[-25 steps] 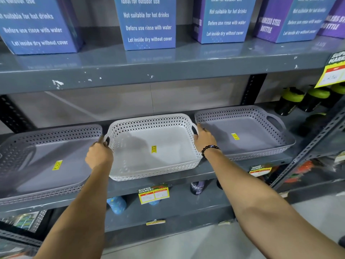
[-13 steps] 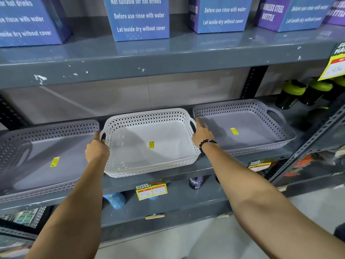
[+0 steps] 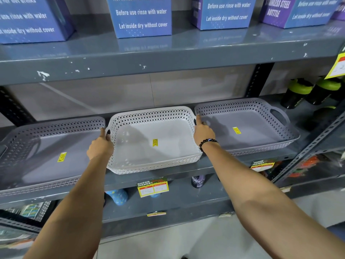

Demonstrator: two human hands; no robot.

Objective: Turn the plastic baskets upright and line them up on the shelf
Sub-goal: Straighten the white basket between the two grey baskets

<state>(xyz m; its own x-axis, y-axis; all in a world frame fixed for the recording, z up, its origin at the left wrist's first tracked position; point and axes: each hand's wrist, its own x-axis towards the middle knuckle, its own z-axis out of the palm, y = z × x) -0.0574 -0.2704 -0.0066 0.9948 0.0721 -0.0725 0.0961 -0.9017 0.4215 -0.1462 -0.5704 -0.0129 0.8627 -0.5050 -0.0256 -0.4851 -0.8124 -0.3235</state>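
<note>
A white perforated plastic basket [image 3: 155,141] sits upright on the grey shelf [image 3: 186,172], between two grey baskets. The left hand [image 3: 99,146] and right hand [image 3: 203,132] each grasp one of its side handles. Likely final step: nudge it level with its neighbours, then let go.

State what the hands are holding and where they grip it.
Both grip the white basket by its side handles: left hand on the left one, right hand on the right. It sits upright on the shelf.
</note>
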